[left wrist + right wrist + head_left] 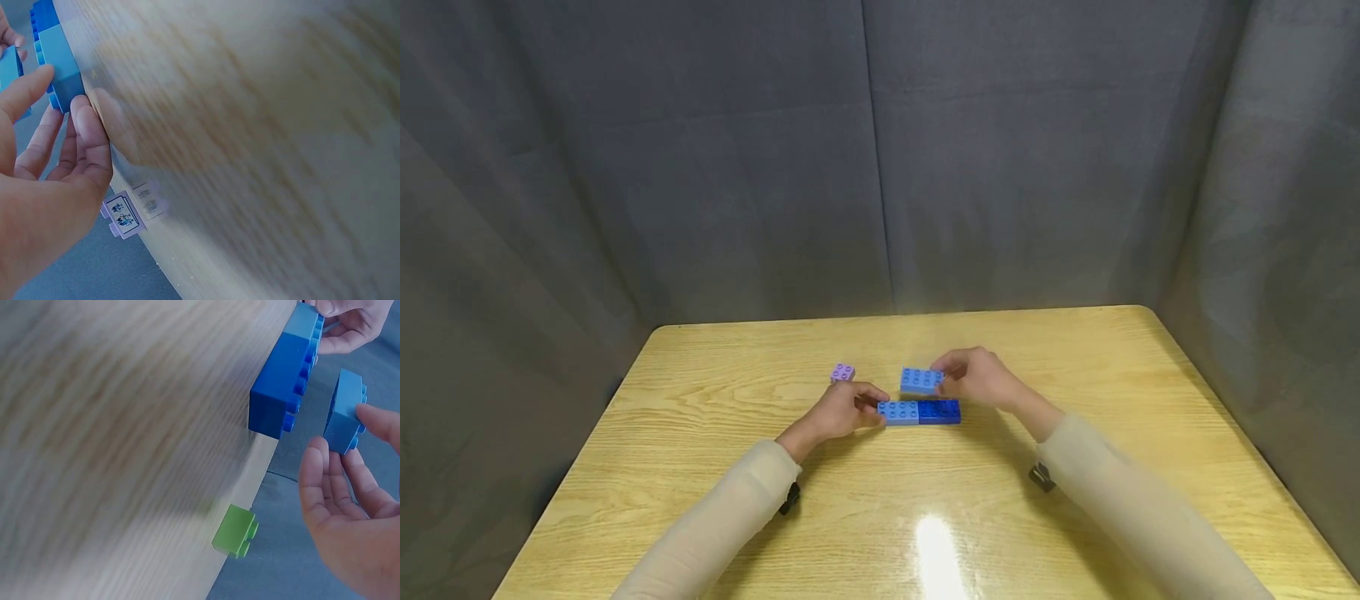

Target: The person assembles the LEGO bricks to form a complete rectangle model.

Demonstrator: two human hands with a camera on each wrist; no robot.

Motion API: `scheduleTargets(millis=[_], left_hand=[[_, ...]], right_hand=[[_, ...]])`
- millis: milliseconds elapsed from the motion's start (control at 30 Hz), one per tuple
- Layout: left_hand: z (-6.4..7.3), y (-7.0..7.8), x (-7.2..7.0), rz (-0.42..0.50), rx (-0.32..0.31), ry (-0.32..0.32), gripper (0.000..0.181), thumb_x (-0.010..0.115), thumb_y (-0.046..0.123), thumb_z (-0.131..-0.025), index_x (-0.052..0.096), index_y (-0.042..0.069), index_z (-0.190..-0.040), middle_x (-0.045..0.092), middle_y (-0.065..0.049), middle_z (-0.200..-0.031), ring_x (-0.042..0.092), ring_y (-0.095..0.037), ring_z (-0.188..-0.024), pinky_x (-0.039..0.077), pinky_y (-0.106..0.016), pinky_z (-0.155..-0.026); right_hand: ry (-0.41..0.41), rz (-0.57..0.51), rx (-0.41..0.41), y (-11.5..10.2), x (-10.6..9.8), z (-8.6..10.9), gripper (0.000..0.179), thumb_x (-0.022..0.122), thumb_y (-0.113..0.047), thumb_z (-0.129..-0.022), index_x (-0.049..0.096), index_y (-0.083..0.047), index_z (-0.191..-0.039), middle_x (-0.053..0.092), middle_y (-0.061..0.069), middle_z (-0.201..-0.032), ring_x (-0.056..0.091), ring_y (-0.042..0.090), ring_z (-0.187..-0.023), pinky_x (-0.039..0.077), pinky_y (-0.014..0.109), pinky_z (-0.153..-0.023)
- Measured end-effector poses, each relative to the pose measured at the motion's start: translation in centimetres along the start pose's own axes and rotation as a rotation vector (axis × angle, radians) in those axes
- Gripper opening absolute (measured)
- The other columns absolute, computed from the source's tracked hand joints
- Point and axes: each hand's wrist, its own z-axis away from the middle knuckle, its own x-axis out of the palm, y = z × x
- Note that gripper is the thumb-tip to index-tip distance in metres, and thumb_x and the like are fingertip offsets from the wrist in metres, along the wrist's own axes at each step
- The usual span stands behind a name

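A light blue toy brick (898, 413) and a dark blue toy brick (939, 412) sit end to end on the table, studs up. My left hand (842, 410) grips the light blue one at its left end, thumb and fingers on either side, as the left wrist view shows. Just behind and above this row, my right hand (981, 379) pinches a second light blue brick (345, 412) by its right end. In the right wrist view that brick is held up off the tabletop, thumb over its studs and fingertips beneath.
A small purple brick (843, 372) with a printed side stands on the wooden table (745, 525) behind my left hand. A green brick (234, 530) shows in the right wrist view; in the head view my right hand hides it. Grey curtains (775, 208) surround the table.
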Motion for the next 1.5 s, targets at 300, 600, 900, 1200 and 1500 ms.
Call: scheduleTargets(millis=[300,600,900,1200,1500], left_hand=[[0.0,0.0,0.0,-0.005,-0.005,0.007,0.028,0.076,0.010,-0.088,0.072,0.007,-0.116,0.071,-0.008,-0.106,0.062,-0.014,-0.089,0.054,-0.024,-0.076],[0.1,0.2,0.1,0.009,-0.028,0.013,0.028,0.077,0.010,-0.087,0.072,0.009,-0.115,0.070,-0.008,-0.103,0.061,-0.014,-0.086,0.053,-0.025,-0.072],[0.0,0.1,0.1,-0.007,-0.016,0.020,0.028,0.078,0.010,-0.087,0.073,0.009,-0.114,0.071,-0.007,-0.103,0.061,-0.013,-0.086,0.053,-0.025,-0.075],[0.0,0.1,0.2,-0.014,0.004,0.022,0.028,0.078,0.010,-0.087,0.072,0.009,-0.115,0.071,-0.008,-0.104,0.061,-0.014,-0.086,0.053,-0.024,-0.073],[-0.1,0.1,0.2,-0.010,-0.016,0.020,0.029,0.078,0.009,-0.086,0.072,0.009,-0.115,0.071,-0.008,-0.103,0.059,-0.013,-0.084,0.050,-0.022,-0.067]], right_hand=[[-0.027,-0.021,-0.011,0.2,0.4,0.6,0.027,0.076,-0.014,-0.088,0.072,-0.015,-0.114,0.072,0.005,-0.111,0.064,0.020,-0.098,0.055,0.038,-0.089],[-0.047,0.027,-0.044,0.4,1.0,0.8,0.024,0.078,-0.017,-0.087,0.073,-0.016,-0.110,0.072,0.002,-0.105,0.065,0.020,-0.100,0.053,0.041,-0.091],[-0.046,0.032,-0.069,0.8,1.4,0.8,0.024,0.078,-0.016,-0.086,0.073,-0.015,-0.109,0.074,0.004,-0.108,0.068,0.027,-0.107,0.054,0.046,-0.094],[-0.067,0.035,-0.105,0.5,1.5,1.0,0.026,0.078,-0.014,-0.086,0.073,-0.010,-0.110,0.074,0.008,-0.107,0.070,0.028,-0.105,0.057,0.044,-0.090],[-0.088,0.062,-0.124,0.4,1.5,1.0,0.028,0.078,-0.014,-0.085,0.072,-0.009,-0.112,0.074,0.008,-0.109,0.070,0.030,-0.106,0.057,0.045,-0.091]])
